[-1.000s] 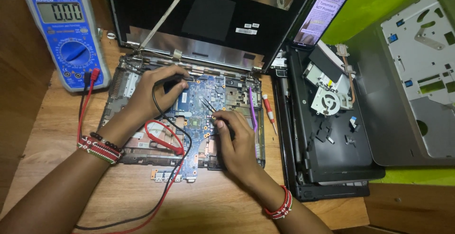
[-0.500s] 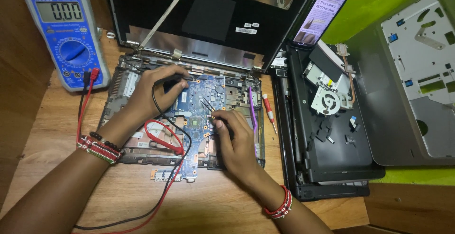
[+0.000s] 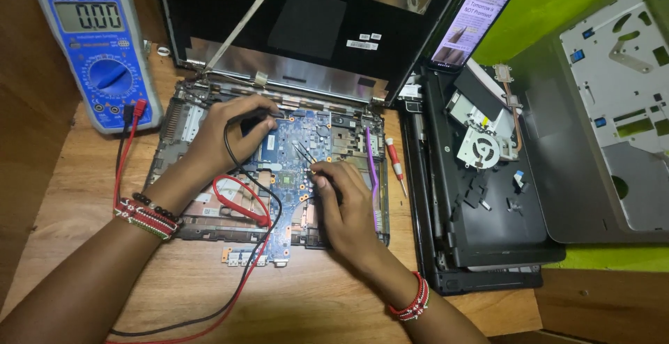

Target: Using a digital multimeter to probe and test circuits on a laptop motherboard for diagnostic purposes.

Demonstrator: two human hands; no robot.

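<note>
1. My left hand (image 3: 226, 131) rests on the blue laptop circuit board (image 3: 293, 170), which lies bare in its open grey chassis (image 3: 182, 124) on the wooden table (image 3: 83, 197); its fingers are curled around a black probe (image 3: 259, 115).
2. My right hand (image 3: 345, 201) pinches thin metal tweezers (image 3: 304, 156), tips on the board.
3. The blue digital multimeter (image 3: 101, 55) sits far left, red and black leads (image 3: 240, 204) trailing across.

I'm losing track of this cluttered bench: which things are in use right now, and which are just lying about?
In use:
left hand with black probe
right hand with tweezers
circuit board
multimeter

Lying about:
red screwdriver
phone
cooling fan
grey cover
</note>
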